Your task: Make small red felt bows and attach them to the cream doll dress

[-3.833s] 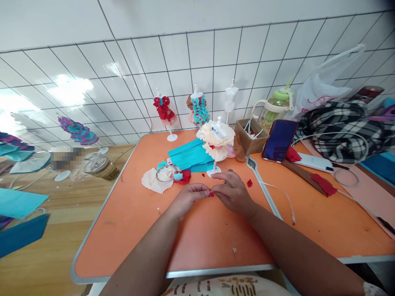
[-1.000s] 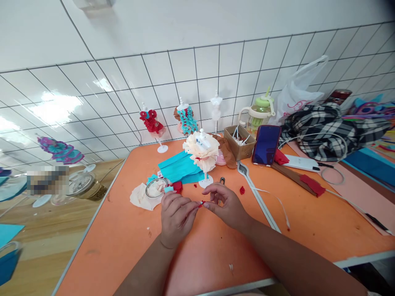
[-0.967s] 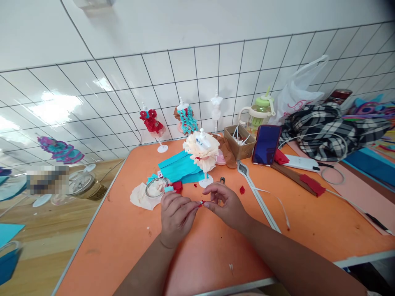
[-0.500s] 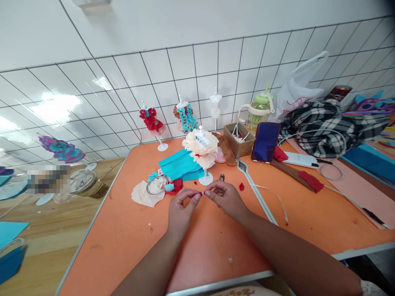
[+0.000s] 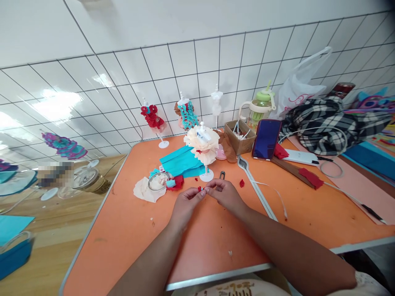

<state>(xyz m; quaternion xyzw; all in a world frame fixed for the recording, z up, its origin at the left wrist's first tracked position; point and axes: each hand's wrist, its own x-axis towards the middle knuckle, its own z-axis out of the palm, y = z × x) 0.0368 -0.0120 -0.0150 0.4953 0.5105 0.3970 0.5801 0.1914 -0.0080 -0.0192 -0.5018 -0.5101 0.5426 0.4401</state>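
Observation:
My left hand (image 5: pixel 187 202) and my right hand (image 5: pixel 226 196) meet above the orange table, fingertips pinched on a tiny red and light blue scrap of crepe paper (image 5: pixel 200 188). Just behind them stands a small white mannequin (image 5: pixel 203 134) wearing a ruffled cream skirt (image 5: pixel 206 154). Turquoise crepe paper (image 5: pixel 180 162) lies flat behind its base. To the left of my hands, a metal ring-shaped object (image 5: pixel 158 181) rests on cream paper (image 5: pixel 145 191), beside a red paper piece (image 5: pixel 175 183). Small scissors or tweezers, partly hidden, show a dark loop (image 5: pixel 222 175).
Along the wall stand a red-dressed mannequin (image 5: pixel 153 119), a turquoise one (image 5: pixel 188 115) and a bare one (image 5: pixel 216 102). To the right are a cardboard box (image 5: pixel 239 139), a phone (image 5: pixel 266 139), a jug (image 5: pixel 261 107) and a plaid cloth (image 5: pixel 321 131). A white zipper-like strip (image 5: pixel 259 193) crosses the table.
Both hands stay pinched together at the small scrap, with the fingers shifted slightly and more of the red showing. The whole view has moved a little.

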